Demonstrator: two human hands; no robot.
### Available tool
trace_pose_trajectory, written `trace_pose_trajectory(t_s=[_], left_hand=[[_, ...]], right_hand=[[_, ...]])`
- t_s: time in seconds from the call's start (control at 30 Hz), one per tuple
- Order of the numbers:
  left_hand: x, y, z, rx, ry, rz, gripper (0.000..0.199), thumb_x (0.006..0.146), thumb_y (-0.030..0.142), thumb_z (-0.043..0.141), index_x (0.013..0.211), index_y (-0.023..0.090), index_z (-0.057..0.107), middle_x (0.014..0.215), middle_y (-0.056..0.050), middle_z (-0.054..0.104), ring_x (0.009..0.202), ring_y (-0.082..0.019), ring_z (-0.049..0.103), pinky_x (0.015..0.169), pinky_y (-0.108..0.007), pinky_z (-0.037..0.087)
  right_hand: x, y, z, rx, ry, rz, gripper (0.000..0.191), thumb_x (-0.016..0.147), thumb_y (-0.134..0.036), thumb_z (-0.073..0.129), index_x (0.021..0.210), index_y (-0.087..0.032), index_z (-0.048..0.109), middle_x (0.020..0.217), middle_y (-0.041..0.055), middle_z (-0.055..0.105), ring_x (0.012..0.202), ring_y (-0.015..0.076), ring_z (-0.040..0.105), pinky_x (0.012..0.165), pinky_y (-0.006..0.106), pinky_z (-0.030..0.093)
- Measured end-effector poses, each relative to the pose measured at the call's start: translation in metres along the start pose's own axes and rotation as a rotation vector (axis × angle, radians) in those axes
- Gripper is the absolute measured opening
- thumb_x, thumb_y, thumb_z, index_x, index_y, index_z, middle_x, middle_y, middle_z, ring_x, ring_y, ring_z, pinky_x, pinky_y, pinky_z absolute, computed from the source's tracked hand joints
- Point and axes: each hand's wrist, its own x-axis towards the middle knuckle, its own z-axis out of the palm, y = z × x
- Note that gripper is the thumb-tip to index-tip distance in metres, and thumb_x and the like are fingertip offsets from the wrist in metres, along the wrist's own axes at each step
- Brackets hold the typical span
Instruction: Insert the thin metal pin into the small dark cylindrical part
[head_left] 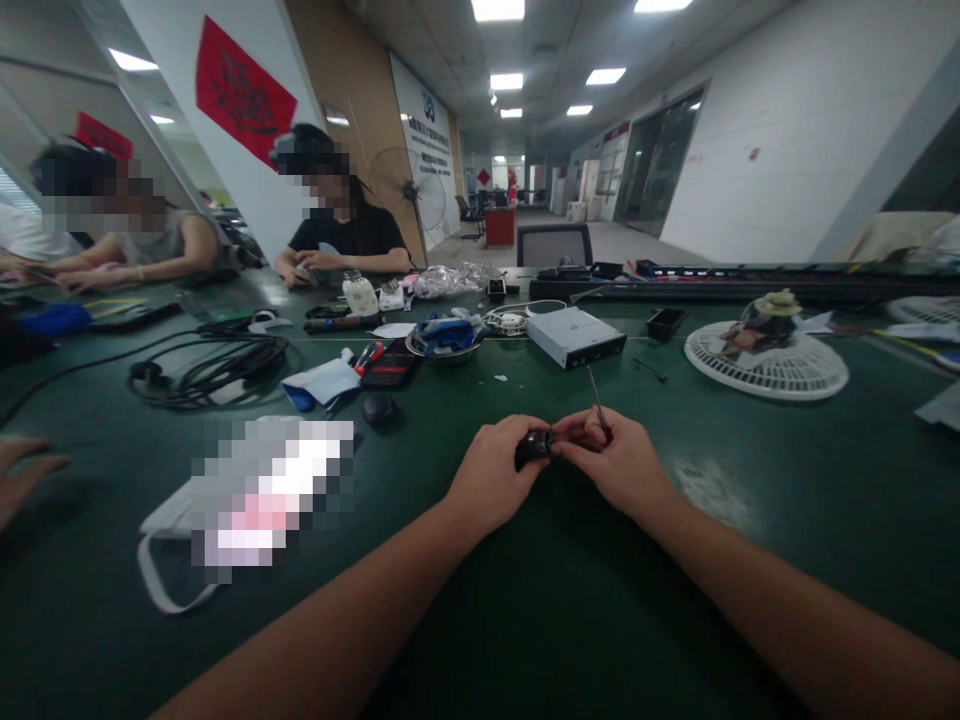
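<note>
My left hand [489,472] is closed around a small black rounded object [534,447], holding it just above the table; its exact kind is not clear. From the other side my right hand [624,462] meets it, thumb and forefinger pinched at the object's right end. A thin metal shaft [595,388], like that of a screwdriver, sticks up out of my right hand. Its other end is hidden in the fingers. Whether the right fingertips also pinch a small piece cannot be made out.
Beyond my hands lie a disc drive [574,335], a white fan grille [765,360] with a motor and a bowl of blue cloth [446,335]. Leftward are a computer mouse [379,409], coiled black cable [206,370] and a blurred-out phone [277,490]. Another person's hand [26,470] reaches in at left.
</note>
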Motion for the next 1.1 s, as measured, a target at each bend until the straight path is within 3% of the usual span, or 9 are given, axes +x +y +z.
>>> trace_pose_trajectory(t_s=[0.23,0.43,0.83,1.1], left_hand=[[-0.0007,0.0004,-0.0002,-0.006,-0.05,0.058,0.034,0.08,0.012,0.073,0.11,0.025,0.067,0.108,0.0,0.073,0.101,-0.022,0.065,0.098,-0.041,0.046],[-0.0014,0.0001,-0.0013,-0.017,-0.064,0.082,0.031,0.079,0.009,0.069,0.106,0.026,0.067,0.103,0.001,0.073,0.098,-0.02,0.065,0.097,-0.04,0.046],[-0.002,0.0,0.0004,-0.019,-0.075,0.166,0.026,0.08,0.007,0.066,0.099,0.025,0.064,0.106,0.001,0.073,0.104,-0.019,0.065,0.1,-0.04,0.041],[-0.003,0.0023,-0.0007,-0.026,-0.089,0.222,0.029,0.077,0.005,0.067,0.099,0.025,0.065,0.107,0.001,0.073,0.105,-0.019,0.064,0.099,-0.039,0.042]], right_hand=[[0.0008,-0.003,-0.0021,-0.233,0.033,0.0,0.028,0.074,-0.025,0.074,0.065,-0.022,0.048,0.082,0.0027,0.071,0.076,0.0187,0.065,0.074,0.036,0.049],[0.0,-0.0031,-0.0007,-0.306,-0.017,0.0,0.032,0.072,-0.026,0.076,0.066,-0.023,0.044,0.077,0.0003,0.067,0.067,0.0166,0.058,0.065,0.032,0.044],[0.001,-0.004,-0.0016,-0.057,-0.179,-0.003,0.037,0.071,-0.023,0.072,0.069,-0.024,0.035,0.081,-0.0017,0.06,0.066,0.0129,0.049,0.061,0.029,0.042],[0.0011,-0.0013,-0.0003,-0.036,-0.188,-0.008,0.035,0.069,-0.018,0.069,0.069,-0.024,0.034,0.073,-0.004,0.05,0.065,0.0127,0.044,0.06,0.027,0.04]])
